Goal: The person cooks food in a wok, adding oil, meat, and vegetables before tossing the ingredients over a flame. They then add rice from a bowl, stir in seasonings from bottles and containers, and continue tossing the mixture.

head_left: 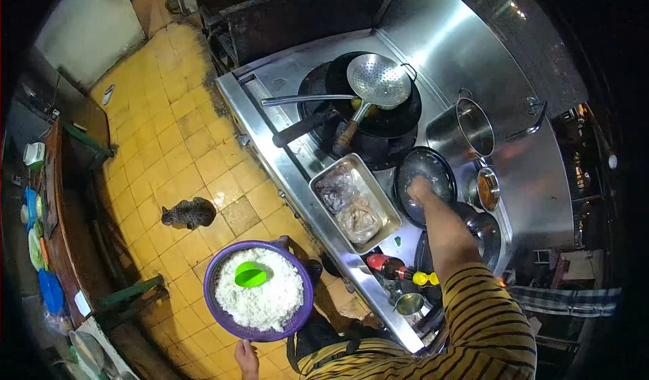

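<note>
My left hand (247,358) holds the near rim of a purple basket (211,304), its thumb at the edge and its other fingers mostly hidden. White rice (270,306) fills the basket, and a green bowl (250,275) sits on the rice. Over the stove, my right hand (419,189) is closed at the middle of a round black lid (439,167); the part it grips is hidden under the fingers. Left of the lid stands a rectangular metal tray (380,197) with plastic-wrapped contents (355,214).
A wok (385,127) bears a perforated skimmer (380,79). Beyond the lid are a steel pot (449,133) and a smaller pan (487,188). A sauce bottle (389,265) lies by the counter's front edge (297,211). A cat (190,213) is on the yellow floor (162,177).
</note>
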`<state>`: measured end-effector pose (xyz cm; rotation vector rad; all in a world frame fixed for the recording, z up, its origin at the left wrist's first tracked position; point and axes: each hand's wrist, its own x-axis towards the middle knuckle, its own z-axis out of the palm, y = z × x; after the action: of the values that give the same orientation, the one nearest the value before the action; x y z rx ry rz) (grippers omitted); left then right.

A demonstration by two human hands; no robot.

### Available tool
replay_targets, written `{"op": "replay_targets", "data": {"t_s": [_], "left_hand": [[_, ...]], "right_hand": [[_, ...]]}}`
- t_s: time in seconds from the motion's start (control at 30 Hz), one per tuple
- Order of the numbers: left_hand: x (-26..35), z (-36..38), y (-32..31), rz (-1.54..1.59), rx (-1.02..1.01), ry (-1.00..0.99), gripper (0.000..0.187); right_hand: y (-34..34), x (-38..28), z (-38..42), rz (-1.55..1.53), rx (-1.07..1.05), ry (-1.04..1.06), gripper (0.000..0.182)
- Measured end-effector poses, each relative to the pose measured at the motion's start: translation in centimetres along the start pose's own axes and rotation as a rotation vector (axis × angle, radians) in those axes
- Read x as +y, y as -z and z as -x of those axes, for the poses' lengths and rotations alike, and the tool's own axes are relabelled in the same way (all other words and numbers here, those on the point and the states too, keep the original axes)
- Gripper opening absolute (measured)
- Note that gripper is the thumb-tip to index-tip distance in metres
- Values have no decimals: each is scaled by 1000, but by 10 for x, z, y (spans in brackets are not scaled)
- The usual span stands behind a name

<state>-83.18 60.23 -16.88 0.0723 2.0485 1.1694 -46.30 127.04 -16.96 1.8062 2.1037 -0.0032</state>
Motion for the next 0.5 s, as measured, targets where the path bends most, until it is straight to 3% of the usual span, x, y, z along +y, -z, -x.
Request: {"op": "replay_targets", "data": {"t_s": [0.13,0.17,0.27,0.37,0.4,0.43,0.47,0.5], "left_hand": [[1,-11,-5,65,-55,20,28],[19,-11,-12,-50,-27,-38,29],[51,-16,-26,-31,-78,-131,30],[48,-27,-38,12,-82,-102,27],[52,-26,-39,-14,-111,-95,26],[62,-23,-42,105,-197,-83,26],[64,-27,-46,85,-238,-99,26],[58,-34,-52,41,-242,-130,26]], "right_hand": [[-16,-1,-17,30,-209,4,31],[19,-17,7,-43,-107,-62,25],[-10,-11,-13,-33,-33,-50,26],[35,-26,-2,66,-98,40,31],[97,-45,29,-162,-131,-105,33],[82,-42,14,-153,-59,-95,34],[143,-61,45,-181,-137,-53,32],[146,-63,40,-261,-105,-109,32]]}}
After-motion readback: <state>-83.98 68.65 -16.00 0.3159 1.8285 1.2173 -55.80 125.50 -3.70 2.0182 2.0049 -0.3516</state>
